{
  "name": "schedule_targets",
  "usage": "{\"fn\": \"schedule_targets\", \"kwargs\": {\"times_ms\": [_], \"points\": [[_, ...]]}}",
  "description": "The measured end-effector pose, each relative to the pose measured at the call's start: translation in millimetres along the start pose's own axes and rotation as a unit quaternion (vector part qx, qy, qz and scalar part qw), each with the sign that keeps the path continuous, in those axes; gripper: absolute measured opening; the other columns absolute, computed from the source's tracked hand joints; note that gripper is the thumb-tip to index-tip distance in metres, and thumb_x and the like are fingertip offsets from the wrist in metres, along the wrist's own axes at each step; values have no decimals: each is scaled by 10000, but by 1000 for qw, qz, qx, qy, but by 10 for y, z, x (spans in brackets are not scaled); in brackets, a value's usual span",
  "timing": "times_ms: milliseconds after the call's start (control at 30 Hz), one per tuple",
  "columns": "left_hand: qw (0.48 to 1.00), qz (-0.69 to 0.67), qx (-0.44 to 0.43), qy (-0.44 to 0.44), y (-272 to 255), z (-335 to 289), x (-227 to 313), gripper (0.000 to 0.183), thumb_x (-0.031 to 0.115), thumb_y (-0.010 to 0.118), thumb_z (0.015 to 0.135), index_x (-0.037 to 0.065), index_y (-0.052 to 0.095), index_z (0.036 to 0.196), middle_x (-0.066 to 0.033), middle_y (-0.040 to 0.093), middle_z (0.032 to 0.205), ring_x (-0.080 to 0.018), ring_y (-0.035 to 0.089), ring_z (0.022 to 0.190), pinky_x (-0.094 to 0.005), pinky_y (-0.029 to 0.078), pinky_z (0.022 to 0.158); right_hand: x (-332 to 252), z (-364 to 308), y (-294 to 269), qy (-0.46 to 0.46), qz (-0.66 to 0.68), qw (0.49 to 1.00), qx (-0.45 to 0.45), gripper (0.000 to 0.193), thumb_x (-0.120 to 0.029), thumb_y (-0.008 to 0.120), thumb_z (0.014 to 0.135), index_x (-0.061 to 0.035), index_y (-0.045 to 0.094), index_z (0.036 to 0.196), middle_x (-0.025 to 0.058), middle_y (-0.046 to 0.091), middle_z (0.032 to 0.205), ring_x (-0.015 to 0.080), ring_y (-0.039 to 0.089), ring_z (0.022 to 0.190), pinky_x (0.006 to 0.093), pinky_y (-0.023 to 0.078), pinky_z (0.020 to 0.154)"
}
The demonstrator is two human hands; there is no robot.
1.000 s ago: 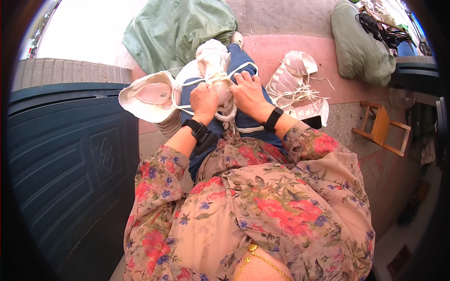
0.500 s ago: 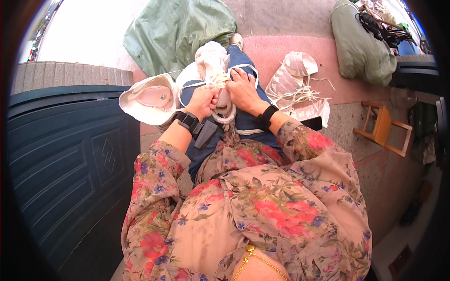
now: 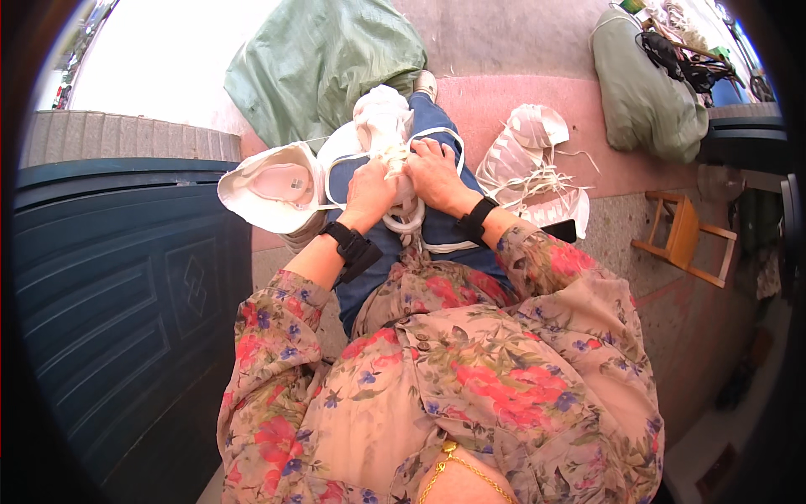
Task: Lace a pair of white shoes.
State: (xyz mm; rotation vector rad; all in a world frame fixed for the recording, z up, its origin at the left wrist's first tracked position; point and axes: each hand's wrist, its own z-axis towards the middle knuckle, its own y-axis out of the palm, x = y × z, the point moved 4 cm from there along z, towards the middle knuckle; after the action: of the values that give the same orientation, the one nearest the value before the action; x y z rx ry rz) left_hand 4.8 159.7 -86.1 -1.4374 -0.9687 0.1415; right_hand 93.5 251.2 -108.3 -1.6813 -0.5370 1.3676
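Note:
A white shoe point(image 3: 382, 118) lies across my blue-trousered lap, toe end pointing away, with pale laces at its middle. My left hand point(image 3: 372, 195), back up, is closed at the lace area; its fingertips are hidden, and what they pinch is too small to make out. My right hand point(image 3: 437, 176) lies close beside it with bent fingers pressed on the shoe and laces; what its fingertips grip is hidden. A pale ring-shaped piece point(image 3: 407, 220) shows just below the hands. White cord loops point(image 3: 441, 132) run over my thighs.
Stacked white shoes point(image 3: 277, 186) stand to the left, beside a dark blue panelled door point(image 3: 126, 294). More white shoes point(image 3: 525, 147) with loose laces and a black phone point(image 3: 562, 231) lie right. Farther out are a green sack point(image 3: 327, 67), a grey-green sack point(image 3: 642, 92) and a wooden stool point(image 3: 684, 235).
My left hand has turned from a sideways fist to back up and moved slightly right, closer to my right hand. My right hand has hardly moved, staying on the shoe.

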Motion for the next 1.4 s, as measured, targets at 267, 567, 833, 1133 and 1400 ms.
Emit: {"fn": "schedule_targets", "kwargs": {"times_ms": [267, 567, 833, 1133, 1400], "points": [[989, -105, -85, 54, -153, 25, 16, 308, 240, 599, 764, 50, 559, 1003, -193, 600, 797, -350, 583, 758, -400, 448, 669, -94, -73, -598, -85, 307, 942, 101, 195, -138, 456, 892, 37, 535, 862, 103, 550, 891, 201, 520, 864, 277, 408, 777], [986, 70, 51, 145, -356, -479, 149, 103, 144, 518, 831, 52, 546, 794, -133, 582, 699, -290, 587, 620, -361, 464, 528, 74, -124, -437, 152, 514, 839, -94, 208, -125, 454, 894, 17, 571, 992, -9, 488, 685, 51, 454, 608, 186, 389, 551], [986, 18, 75, 151, -338, -618, 346, 119, 143, 509, 836, 44, 522, 770, -136, 568, 653, -304, 574, 593, -366, 450, 503, 12, 12, -139, 57, 262, 963, 9, 182, -164, 564, 762, 4, 625, 791, 178, 588, 807, 367, 556, 769, 381, 450, 709], [992, -17, 30, 121, -329, -600, 352, 122, 113, 506, 831, 16, 564, 876, -170, 587, 744, -341, 573, 680, -398, 454, 568, -17, 47, 5, 128, 322, 938, 15, 168, -143, 563, 761, -14, 652, 818, 189, 574, 841, 328, 543, 823, 399, 430, 742], [987, -130, 41, 81, -313, -556, 321, 146, 72, 484, 830, -10, 573, 911, -202, 582, 757, -377, 564, 712, -390, 450, 596, -273, 20, -204, -16, 185, 979, 78, 188, -34, 542, 725, 42, 617, 879, 195, 595, 815, 330, 563, 825, 340, 447, 738]]}}
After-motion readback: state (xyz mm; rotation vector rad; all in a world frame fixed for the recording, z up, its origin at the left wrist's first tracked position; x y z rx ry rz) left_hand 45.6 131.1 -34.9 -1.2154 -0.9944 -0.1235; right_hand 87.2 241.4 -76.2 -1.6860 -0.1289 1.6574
